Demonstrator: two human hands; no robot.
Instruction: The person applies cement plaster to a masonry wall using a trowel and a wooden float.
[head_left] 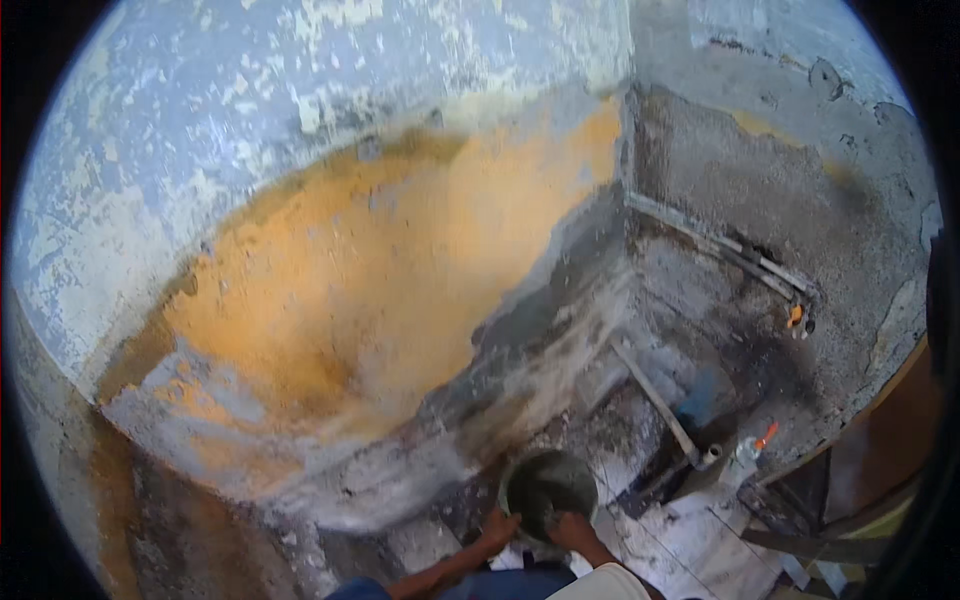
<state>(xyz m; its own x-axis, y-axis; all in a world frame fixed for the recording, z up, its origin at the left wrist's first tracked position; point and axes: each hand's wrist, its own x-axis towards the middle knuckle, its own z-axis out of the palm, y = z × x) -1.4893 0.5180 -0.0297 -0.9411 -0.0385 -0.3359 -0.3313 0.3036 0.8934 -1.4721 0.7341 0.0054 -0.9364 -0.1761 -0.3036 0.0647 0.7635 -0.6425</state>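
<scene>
Low in the view, close to my body, stands a round dark bucket (510, 478) with a dull grey-green wet-looking mass (545, 490) inside. My left hand (498, 527) grips the bucket's near left rim, its fingers closed over the edge. Over the near right part of the opening, my right hand (570, 530) reaches in with curled fingers. A small greyish shape shows by its fingertips, but what it holds is too small to make out.
Ahead rises a wall (380, 270) with peeling pale blue paint and a big bare orange patch. Pipes (720, 240) run along the right wall's foot. A loose pipe (655, 400) lies on the dirty floor, near a clear bottle (745, 450) with an orange top. Wooden boards (820, 545) sit lower right.
</scene>
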